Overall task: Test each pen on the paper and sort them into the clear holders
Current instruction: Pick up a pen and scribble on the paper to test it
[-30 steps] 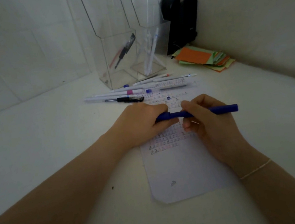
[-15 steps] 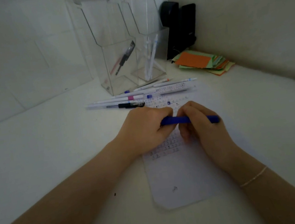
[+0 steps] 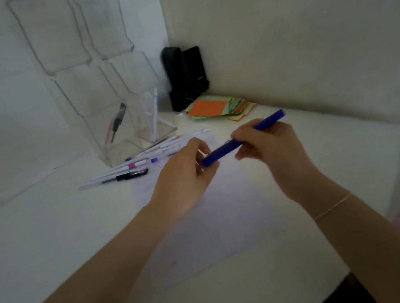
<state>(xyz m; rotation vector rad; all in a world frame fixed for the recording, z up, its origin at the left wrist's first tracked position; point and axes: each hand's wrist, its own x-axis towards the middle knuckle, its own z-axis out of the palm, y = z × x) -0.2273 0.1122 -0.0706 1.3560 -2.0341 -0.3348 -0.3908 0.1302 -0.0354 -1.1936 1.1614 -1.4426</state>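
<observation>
Both hands raised mid-frame above the paper [image 3: 212,229], sharing one blue pen [image 3: 243,138]. Right hand [image 3: 273,151] curled round the pen's middle, fingers wrapped over the barrel, upper end jutting toward upper right. Left hand [image 3: 185,179] pinching the lower end between thumb and fingertips, palm turned inward. Pen tilted, clear of the sheet. Two clear holders at upper left centre: left holder [image 3: 112,135] containing a dark pen and a reddish one leaning together; right holder [image 3: 156,121] containing white pens. Loose pens [image 3: 129,170] lying in a row just in front of the holders. Coloured sticky notes [image 3: 221,108] stacked right of the holders, beside a black object [image 3: 184,76] in the corner.
</observation>
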